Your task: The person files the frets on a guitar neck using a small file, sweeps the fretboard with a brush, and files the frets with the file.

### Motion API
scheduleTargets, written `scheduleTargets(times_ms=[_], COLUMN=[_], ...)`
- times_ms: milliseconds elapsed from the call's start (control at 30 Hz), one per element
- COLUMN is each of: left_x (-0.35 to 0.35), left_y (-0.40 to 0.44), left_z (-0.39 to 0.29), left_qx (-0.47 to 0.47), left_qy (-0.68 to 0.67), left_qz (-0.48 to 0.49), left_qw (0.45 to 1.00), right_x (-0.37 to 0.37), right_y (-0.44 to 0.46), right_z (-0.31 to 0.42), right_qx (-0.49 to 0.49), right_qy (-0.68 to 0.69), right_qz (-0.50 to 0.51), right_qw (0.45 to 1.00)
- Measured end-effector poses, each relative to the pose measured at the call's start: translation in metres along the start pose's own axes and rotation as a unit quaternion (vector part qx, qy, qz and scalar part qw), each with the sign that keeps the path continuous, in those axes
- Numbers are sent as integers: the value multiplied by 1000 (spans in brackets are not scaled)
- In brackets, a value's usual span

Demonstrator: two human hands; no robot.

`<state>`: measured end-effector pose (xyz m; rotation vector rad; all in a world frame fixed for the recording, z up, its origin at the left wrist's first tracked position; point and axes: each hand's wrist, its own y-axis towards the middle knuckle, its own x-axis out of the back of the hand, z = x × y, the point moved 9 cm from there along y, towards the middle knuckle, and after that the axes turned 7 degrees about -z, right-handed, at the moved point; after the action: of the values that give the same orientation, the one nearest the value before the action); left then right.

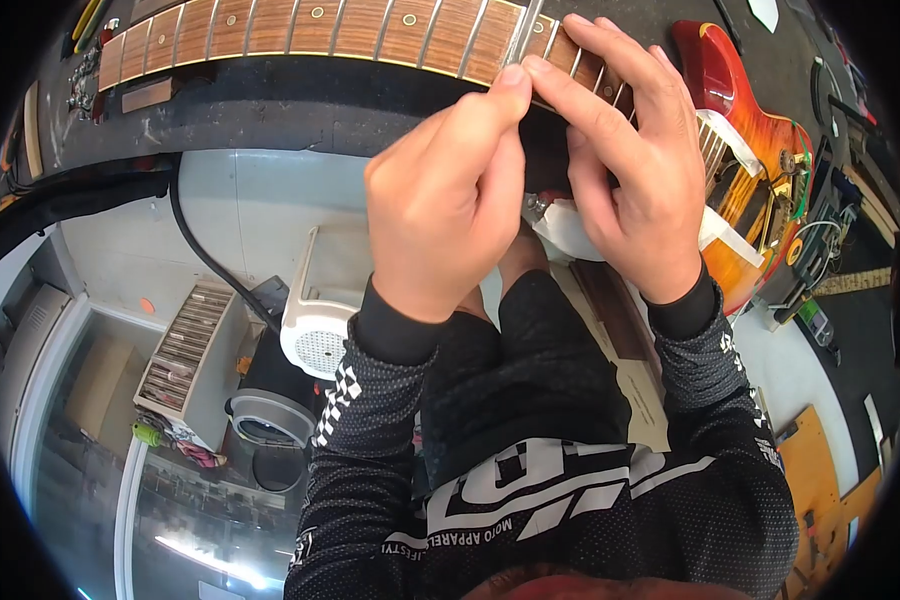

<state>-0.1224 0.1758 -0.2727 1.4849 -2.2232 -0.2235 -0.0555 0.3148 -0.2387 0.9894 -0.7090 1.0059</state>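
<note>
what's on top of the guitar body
White strips lie on the guitar body, along with small metal parts too unclear to name. The right hand hides whatever is behind it near the neck.

"MOTO APPAREL", "LIFESTY" on black shirt (660, 525)

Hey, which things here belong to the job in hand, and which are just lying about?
Seem part of the job:
- guitar neck, under both hands' fingertips
- guitar body
- white tape on the body

Probably just lying about:
- bottle
- black hose

the fretboard (360, 30) is brown, the guitar body (773, 135) red-orange sunburst.
</note>
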Motion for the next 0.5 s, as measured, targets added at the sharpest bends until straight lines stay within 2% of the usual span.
scheduleTargets(times_ms=[167,367,500], left_x=[30,4,41], left_y=[-45,-4,-59], left_z=[-9,-2,-18], left_qx=[41,34,30], left_qy=[66,14,86], left_qz=[50,16,42], left_qw=[996,999,995], right_x=[0,1,1], right_y=[2,2,3], right_z=[3,3,3], right_qx=[-6,-10,-4], right_qy=[-2,-6,-8], right_qz=[25,13,13], right_qw=[1000,1000,1000])
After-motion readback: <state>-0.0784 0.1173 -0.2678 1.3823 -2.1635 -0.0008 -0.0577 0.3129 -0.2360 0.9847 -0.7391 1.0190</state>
